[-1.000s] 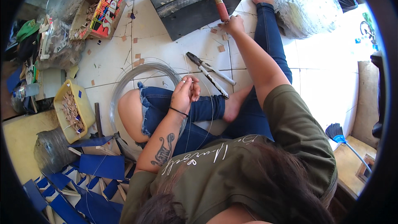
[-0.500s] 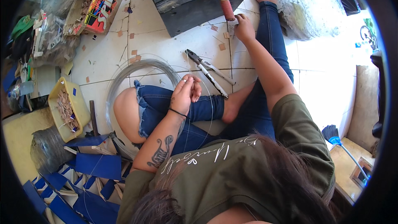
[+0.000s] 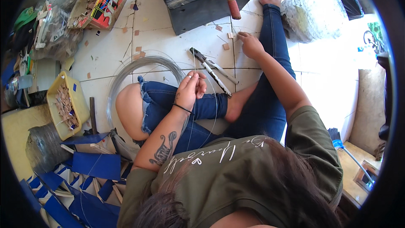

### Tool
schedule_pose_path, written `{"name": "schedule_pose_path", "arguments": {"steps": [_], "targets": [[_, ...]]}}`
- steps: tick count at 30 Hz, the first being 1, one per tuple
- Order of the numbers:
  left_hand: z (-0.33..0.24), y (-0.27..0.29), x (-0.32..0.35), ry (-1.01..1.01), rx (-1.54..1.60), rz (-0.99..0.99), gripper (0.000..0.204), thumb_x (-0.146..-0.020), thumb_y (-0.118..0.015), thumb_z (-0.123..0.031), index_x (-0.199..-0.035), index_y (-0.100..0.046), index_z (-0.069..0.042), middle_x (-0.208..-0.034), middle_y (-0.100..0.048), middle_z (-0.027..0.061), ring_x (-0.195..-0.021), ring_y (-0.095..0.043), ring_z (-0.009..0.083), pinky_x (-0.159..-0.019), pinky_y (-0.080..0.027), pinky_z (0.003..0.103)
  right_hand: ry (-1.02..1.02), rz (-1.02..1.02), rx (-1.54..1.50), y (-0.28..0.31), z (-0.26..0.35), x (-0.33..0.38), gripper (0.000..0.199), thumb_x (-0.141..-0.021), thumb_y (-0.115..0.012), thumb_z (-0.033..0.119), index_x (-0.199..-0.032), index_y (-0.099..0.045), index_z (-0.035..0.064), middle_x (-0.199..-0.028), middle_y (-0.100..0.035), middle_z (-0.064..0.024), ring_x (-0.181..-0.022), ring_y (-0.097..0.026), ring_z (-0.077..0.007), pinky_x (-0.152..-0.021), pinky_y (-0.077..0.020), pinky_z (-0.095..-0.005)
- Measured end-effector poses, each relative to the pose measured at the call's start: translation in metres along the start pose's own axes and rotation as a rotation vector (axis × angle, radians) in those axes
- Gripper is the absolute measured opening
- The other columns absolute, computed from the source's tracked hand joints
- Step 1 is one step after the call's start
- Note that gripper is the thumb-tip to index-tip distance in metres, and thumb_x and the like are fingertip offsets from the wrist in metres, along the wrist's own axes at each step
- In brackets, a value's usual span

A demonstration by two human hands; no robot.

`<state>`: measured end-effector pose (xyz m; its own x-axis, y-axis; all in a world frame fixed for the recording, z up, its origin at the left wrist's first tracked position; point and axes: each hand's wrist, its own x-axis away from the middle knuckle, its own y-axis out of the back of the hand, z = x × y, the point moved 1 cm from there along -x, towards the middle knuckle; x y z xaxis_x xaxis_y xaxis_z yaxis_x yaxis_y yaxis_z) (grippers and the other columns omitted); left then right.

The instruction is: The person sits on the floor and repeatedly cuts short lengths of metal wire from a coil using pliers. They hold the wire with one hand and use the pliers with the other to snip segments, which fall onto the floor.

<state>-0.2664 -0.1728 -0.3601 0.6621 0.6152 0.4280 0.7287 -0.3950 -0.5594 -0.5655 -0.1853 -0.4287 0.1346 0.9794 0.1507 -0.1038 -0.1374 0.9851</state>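
My left hand (image 3: 191,88) is closed in a pinch above my bent knee. A thin metal wire (image 3: 195,63) sticks up from its fingertips, and more wire loops down over my lap. My right hand (image 3: 253,45) is stretched forward over the tiled floor with its fingers curled together. Whatever it pinches is too small to make out. Beside its fingertips lies a small pale wooden chip (image 3: 230,35). Between my hands, a pair of pliers (image 3: 209,67) with worn white handles lies partly spread on the floor. A coil of wire (image 3: 135,64) circles my knee.
A dark block (image 3: 190,14) stands ahead, with a red-ended wooden handle (image 3: 230,0) across it. At left are a yellow bin (image 3: 86,105) of wood chips, a colourful box (image 3: 112,4) and blue-topped wooden pieces (image 3: 95,164). A wrapped bundle (image 3: 312,14) sits at right.
My right hand has drawn back a little toward me, away from the red handle end. My left hand has risen slightly, still pinching the wire. The view has shifted a little.
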Motion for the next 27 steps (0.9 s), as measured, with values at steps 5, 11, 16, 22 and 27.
{"name": "schedule_pose_path", "arguments": {"steps": [5, 11, 16, 22, 27], "targets": [[0.001, -0.001, 0.000, -0.001, -0.001, 0.022, 0.021, -0.091, -0.030, -0.019, -0.089, -0.045, -0.004, -0.058, -0.046, 0.0033, -0.046, -0.036, 0.0073, -0.045, -0.031, 0.019, -0.061, -0.266, -0.271, 0.015, 0.029, -0.036, 0.033, -0.070, -0.053, 0.013, -0.103, -0.057, 0.0082, -0.104, -0.053, -0.0092, -0.101, -0.048, -0.0286, -0.085, -0.0405, -0.0350], [0.003, 0.000, -0.001, 0.006, 0.030, -0.018, 0.022, -0.091, -0.030, -0.019, -0.088, -0.046, -0.005, -0.057, -0.047, 0.0030, -0.044, -0.037, 0.0064, -0.042, -0.032, 0.018, -0.266, 0.001, 0.033, -0.004, 0.067, -0.092, 0.022, -0.072, -0.055, 0.021, -0.088, -0.061, 0.0076, -0.094, -0.056, -0.0090, -0.092, -0.053, -0.0242, -0.077, -0.0420, -0.0360], [0.003, 0.001, -0.004, 0.019, -0.006, 0.013, 0.022, -0.091, -0.030, -0.020, -0.089, -0.046, -0.005, -0.059, -0.046, 0.0027, -0.047, -0.038, 0.0068, -0.045, -0.032, 0.018, 0.010, -0.268, 0.311, -0.016, 0.067, -0.089, 0.016, -0.077, -0.045, 0.014, -0.075, -0.059, 0.0062, -0.082, -0.058, -0.0081, -0.074, -0.058, -0.0217, -0.065, -0.0446, -0.0354], [0.003, 0.003, -0.004, 0.009, 0.019, 0.007, 0.023, -0.091, -0.030, -0.019, -0.088, -0.047, -0.005, -0.058, -0.047, 0.0029, -0.046, -0.038, 0.0065, -0.044, -0.032, 0.018, -0.088, -0.275, -0.108, -0.008, 0.053, -0.076, 0.013, -0.075, -0.047, 0.013, -0.076, -0.058, 0.0048, -0.081, -0.056, -0.0101, -0.082, -0.054, -0.0255, -0.071, -0.0418, -0.0367], [0.007, 0.001, -0.005, -0.013, 0.002, 0.005, 0.023, -0.091, -0.029, -0.019, -0.087, -0.047, -0.005, -0.057, -0.047, 0.0028, -0.044, -0.037, 0.0057, -0.042, -0.032, 0.017, 0.006, -0.160, -0.106, -0.009, 0.052, -0.045, 0.014, -0.073, -0.051, 0.015, -0.071, -0.059, 0.0037, -0.080, -0.058, -0.0114, -0.076, -0.055, -0.0282, -0.072, -0.0443, -0.0366]]}}
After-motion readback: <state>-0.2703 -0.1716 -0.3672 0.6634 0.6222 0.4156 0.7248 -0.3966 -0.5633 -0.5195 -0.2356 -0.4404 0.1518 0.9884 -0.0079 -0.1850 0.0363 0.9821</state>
